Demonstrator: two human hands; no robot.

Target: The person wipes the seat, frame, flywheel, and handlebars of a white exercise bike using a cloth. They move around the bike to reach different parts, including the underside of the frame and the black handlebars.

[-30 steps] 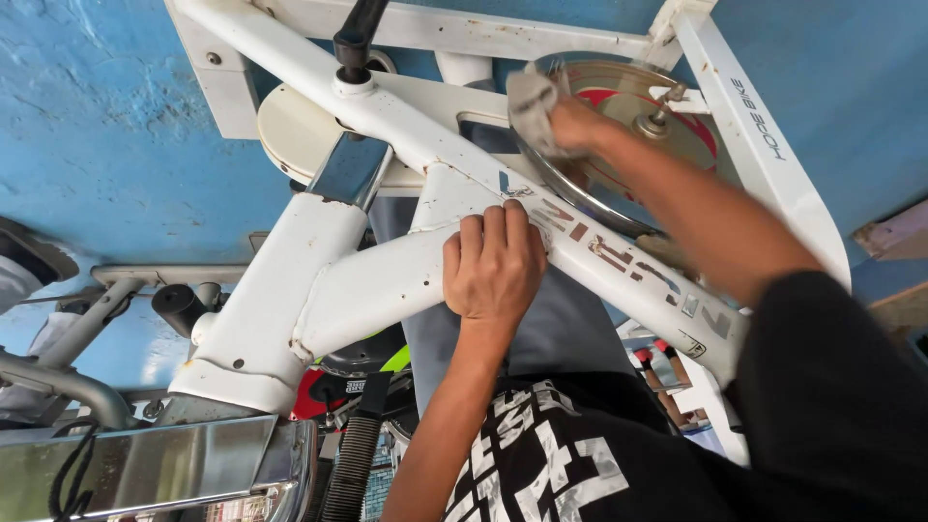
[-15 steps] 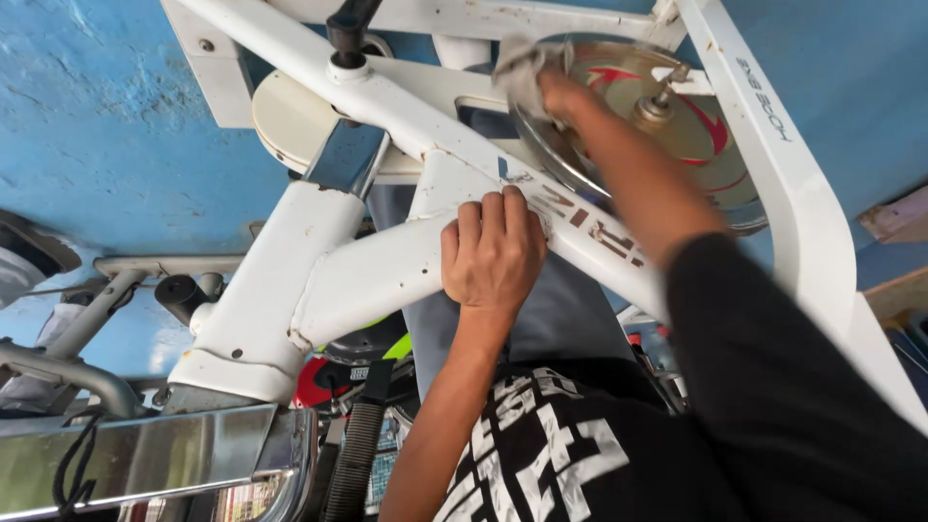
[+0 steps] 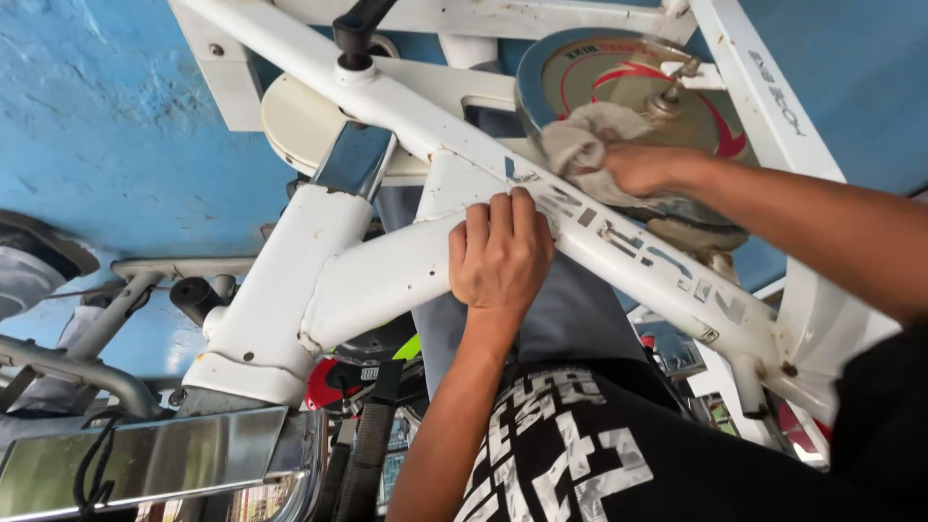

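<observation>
Flywheel (image 3: 628,87) of a white exercise bike sits at the top right of the view, a round metal disc with a red curved mark on its face, held between the white frame tubes and well beyond the person's body.

Nearest the camera is the person's black shirt with white print (image 3: 561,454), filling the lower middle and right. To its left, low in the view, lies a shiny metal bar (image 3: 145,464) with a black cable looped over it, and beside that hangs a black strap (image 3: 367,445).

Further up, the left hand (image 3: 498,256) lies flat over the bike's white frame (image 3: 387,271) where a thick tube meets the long slanted tube. Its fingers are curled over the upper edge of the slanted tube, clasping it, with the palm side pressed to the metal. The paint there is chipped and the lettering on the tube is worn away in patches.

Beyond that, the right hand (image 3: 648,169) reaches in from the right, the forearm crossing over the slanted tube. Its fingers are closed on a crumpled grey cloth (image 3: 580,140), which is pressed against the lower left part of the flywheel's face. The cloth covers the disc's rim at that spot.

At the far top, a black knob (image 3: 353,24) stands on the frame, above a pale round cover (image 3: 300,116). Behind everything spreads a blue painted surface (image 3: 106,126).
</observation>
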